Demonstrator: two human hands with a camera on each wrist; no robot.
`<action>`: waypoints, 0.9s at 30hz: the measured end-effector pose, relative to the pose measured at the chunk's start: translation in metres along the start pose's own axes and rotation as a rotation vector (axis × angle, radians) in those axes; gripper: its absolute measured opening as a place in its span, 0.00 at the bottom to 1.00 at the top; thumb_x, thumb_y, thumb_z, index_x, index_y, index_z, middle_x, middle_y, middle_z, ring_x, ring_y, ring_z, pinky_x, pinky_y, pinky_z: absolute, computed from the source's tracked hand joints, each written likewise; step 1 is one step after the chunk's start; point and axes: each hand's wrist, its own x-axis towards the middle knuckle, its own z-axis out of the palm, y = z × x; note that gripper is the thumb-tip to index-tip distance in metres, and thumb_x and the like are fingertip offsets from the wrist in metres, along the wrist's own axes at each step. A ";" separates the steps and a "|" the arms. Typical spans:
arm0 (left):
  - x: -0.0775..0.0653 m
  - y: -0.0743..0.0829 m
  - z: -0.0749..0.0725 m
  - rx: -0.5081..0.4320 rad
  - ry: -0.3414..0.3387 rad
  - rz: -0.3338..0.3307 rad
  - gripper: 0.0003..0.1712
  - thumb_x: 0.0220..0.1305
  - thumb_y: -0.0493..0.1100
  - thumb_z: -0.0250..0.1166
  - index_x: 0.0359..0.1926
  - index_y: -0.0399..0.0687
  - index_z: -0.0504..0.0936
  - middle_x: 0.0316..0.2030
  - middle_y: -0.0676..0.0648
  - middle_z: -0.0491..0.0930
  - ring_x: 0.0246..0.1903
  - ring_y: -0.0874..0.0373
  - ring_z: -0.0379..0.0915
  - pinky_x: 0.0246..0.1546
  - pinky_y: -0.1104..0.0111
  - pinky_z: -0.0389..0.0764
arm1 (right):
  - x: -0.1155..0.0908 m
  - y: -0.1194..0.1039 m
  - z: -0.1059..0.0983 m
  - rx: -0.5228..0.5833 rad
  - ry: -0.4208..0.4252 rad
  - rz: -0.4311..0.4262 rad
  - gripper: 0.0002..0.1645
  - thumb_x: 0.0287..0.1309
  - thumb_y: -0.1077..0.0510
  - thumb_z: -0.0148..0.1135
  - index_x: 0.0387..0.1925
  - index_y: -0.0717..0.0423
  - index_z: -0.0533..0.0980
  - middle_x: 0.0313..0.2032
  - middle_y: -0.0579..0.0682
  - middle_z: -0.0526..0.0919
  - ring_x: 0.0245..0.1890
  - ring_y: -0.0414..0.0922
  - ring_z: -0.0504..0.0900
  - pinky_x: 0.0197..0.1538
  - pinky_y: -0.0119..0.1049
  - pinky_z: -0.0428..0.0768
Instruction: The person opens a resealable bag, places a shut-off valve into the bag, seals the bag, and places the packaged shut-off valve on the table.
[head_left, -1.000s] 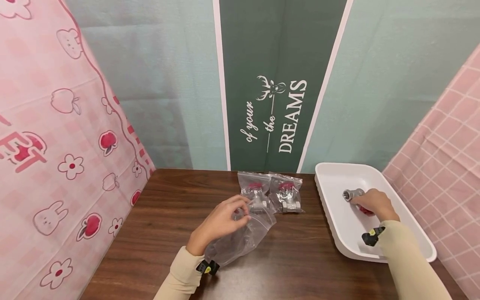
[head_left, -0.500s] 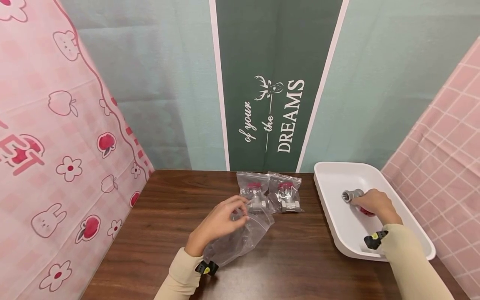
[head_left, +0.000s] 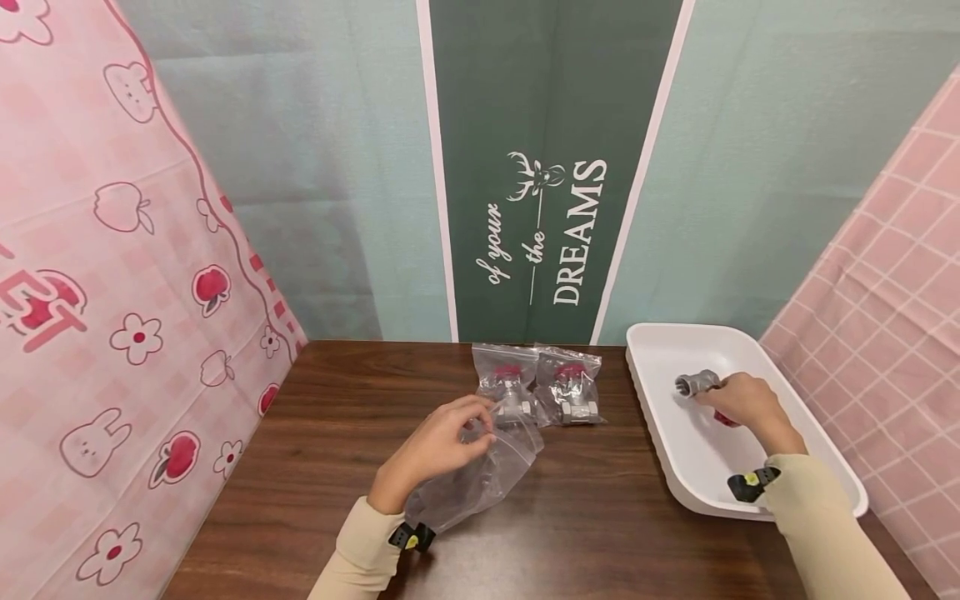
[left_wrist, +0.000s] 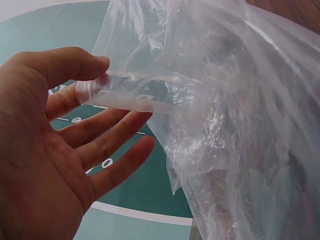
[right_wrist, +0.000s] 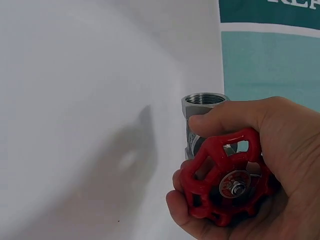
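Note:
In the head view, my left hand (head_left: 442,437) holds a clear zip bag (head_left: 480,492) over the table. The left wrist view shows thumb and index finger pinching the clear plastic (left_wrist: 210,115), the other fingers spread below. My right hand (head_left: 750,404) grips a metal gate valve (head_left: 696,383) inside the white tub (head_left: 675,487). Its threaded end points left in the head view. In the right wrist view, the thumb lies along the valve body and the fingers curl behind its red handwheel (right_wrist: 215,150).
Two zip bags, each with a red-wheeled valve, lie side by side at the back of the brown table: a left one (head_left: 507,387) and a right one (head_left: 573,392). The tub stands at the right, beside a pink checked cloth (head_left: 892,333). Printed cloths hang behind and left.
My right hand has moved slightly up and left in the head view, carrying the valve with it. My left hand keeps its pinch on the bag, nearly still.

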 end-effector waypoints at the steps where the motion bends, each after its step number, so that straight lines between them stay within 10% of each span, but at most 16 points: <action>1: 0.000 0.000 0.000 -0.002 0.000 0.000 0.07 0.71 0.40 0.71 0.37 0.52 0.79 0.63 0.44 0.83 0.57 0.50 0.84 0.52 0.55 0.88 | -0.001 -0.002 -0.001 0.000 0.001 -0.001 0.27 0.64 0.38 0.67 0.21 0.54 0.79 0.17 0.46 0.81 0.26 0.47 0.79 0.31 0.38 0.71; 27: 0.000 0.001 0.000 -0.003 0.006 0.024 0.07 0.70 0.39 0.71 0.37 0.52 0.80 0.62 0.44 0.84 0.58 0.50 0.84 0.52 0.57 0.88 | -0.025 -0.045 -0.016 -0.042 0.047 -0.126 0.25 0.62 0.39 0.71 0.28 0.59 0.82 0.19 0.46 0.84 0.25 0.46 0.81 0.30 0.38 0.71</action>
